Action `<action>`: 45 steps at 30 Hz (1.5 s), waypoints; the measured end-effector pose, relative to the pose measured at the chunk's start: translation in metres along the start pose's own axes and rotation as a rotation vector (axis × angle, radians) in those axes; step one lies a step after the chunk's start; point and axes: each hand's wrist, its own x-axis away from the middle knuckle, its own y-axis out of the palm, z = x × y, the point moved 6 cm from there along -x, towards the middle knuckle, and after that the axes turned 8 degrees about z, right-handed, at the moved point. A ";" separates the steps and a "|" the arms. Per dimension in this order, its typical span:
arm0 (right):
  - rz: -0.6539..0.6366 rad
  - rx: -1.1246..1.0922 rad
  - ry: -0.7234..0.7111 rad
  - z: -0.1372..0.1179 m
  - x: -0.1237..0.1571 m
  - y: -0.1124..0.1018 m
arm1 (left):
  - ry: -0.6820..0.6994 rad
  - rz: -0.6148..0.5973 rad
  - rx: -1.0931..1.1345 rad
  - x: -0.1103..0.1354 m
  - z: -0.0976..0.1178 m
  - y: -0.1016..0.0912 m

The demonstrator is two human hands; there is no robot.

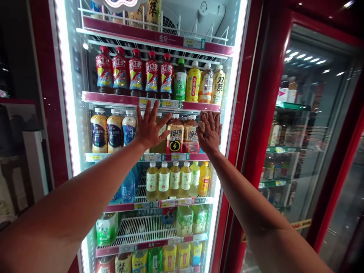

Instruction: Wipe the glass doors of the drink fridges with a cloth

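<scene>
My left hand (150, 127) is raised with its fingers spread, palm toward the glass front of a lit drinks cooler, and nothing is in it. To its right, my right hand (209, 134) presses a folded brown cloth (215, 113) flat against the glass near the right edge. Part of the cloth is hidden under the palm and fingers. Behind the glass, between the hands, stands a dark-labelled energy drink bottle (175, 134). White-capped bottles with blue labels (115, 131) are to the left of my left hand.
Red-capped bottles (136, 72) line the shelf above. Light green tea bottles (163, 181) stand on the shelf below. A bright light strip (234, 68) runs down the cooler's right side, beside its red frame (251, 76). Another glass-fronted cooler (284, 113) is at the right.
</scene>
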 end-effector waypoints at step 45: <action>-0.036 -0.025 -0.161 -0.179 -0.002 0.051 | 0.048 -0.151 -0.008 0.106 -0.094 -0.053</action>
